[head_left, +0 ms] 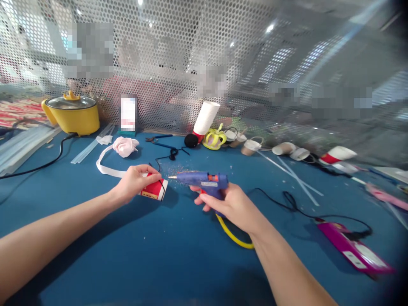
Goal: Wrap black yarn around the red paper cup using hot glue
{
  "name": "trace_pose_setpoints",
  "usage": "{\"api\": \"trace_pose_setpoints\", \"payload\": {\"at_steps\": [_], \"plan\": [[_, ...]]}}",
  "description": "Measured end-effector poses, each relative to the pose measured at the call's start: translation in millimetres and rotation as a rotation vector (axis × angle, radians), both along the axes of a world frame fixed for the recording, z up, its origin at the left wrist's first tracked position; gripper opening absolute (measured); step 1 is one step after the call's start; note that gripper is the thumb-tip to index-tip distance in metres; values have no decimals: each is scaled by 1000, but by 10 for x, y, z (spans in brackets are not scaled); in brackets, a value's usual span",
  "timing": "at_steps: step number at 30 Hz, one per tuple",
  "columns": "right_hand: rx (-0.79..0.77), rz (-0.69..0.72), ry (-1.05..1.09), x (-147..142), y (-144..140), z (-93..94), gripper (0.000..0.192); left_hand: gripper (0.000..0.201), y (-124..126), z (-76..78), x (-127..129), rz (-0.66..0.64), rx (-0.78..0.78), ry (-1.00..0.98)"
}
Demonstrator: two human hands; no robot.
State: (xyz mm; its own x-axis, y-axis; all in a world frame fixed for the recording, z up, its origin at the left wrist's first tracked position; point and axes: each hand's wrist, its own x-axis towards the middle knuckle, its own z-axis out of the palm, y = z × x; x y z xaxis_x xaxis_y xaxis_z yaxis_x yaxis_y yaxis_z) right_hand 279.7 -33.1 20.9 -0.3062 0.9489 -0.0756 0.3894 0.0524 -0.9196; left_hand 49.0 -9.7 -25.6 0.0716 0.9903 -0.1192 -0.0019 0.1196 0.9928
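My left hand (135,182) is closed on a red and white paper cup (155,190) lying on its side, with a thin black cord running across it near its white end. In my right hand (229,202) is a blue glue gun (194,179), its metal nozzle aimed left, just short of the cup and apart from it. My fingers wrap the handle near the red trigger. Below the handle a yellow cable curves away to the right. Behind my left hand lies a pink fabric rose (125,146) with a white ribbon (106,169) curling toward the hand.
A yellow electric pot (76,117) and a propped phone (128,112) stand at the back left. Pliers (159,138), stacked paper cups (206,117) and a yellow woven piece (214,138) line the perforated metal screen. A purple box (353,248) with a cord lies right.
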Motion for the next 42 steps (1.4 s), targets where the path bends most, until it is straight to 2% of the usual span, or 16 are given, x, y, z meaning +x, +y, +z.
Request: {"api": "trace_pose_setpoints", "payload": {"at_steps": [4,8,19,42], "plan": [[24,-18,-65,-59,-57,-57,21,27,3,28,1,26,-49,-33],[72,-60,-140,-76,-111,-58,22,27,-6,78,0,35,-39,-40],[155,1,-209,-88,-177,-20,20,26,-17,101,-11,51,19,-6],[132,-1,-213,-64,-186,-1,21,24,-22,115,-19,47,59,24]]}}
